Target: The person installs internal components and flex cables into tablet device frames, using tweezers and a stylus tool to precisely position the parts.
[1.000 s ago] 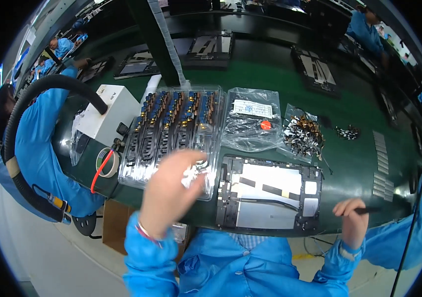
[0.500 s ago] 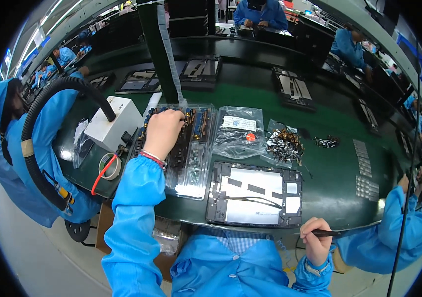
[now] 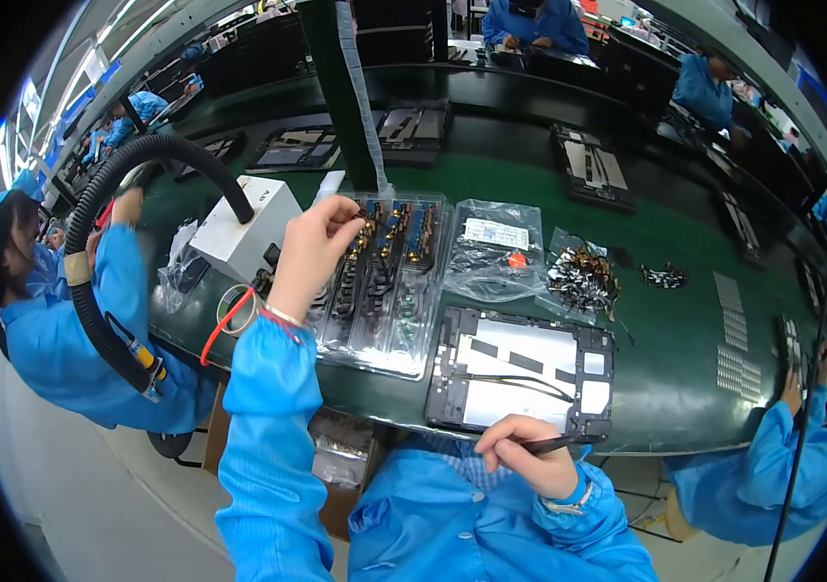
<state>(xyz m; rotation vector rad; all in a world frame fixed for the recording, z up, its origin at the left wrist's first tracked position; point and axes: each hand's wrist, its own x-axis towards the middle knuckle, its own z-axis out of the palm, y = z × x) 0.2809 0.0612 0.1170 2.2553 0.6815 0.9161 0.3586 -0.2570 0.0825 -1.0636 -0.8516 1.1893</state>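
Note:
My left hand is over the upper left part of a clear plastic tray, thumb and forefinger pinched together. Whatever those fingertips grip is too small to make out. Rows of small circuit parts with blue, black and gold pieces fill the tray. In my right hand is a slim black tool that looks like tweezers, its handle pointing right. This hand is at the table's front edge, just below an opened tablet with a silver battery and black cables, which lies flat.
Behind the tablet lie a clear bag and a pile of small flex cables. A white box with a black hose and a tape roll stand left of the tray. More tablets lie farther back. Co-workers sit on both sides.
My right hand has moved left, carrying the black tool to the tablet's lower edge. My left hand has shifted toward the tray's left side, fingertips pinched. The view has turned slightly.

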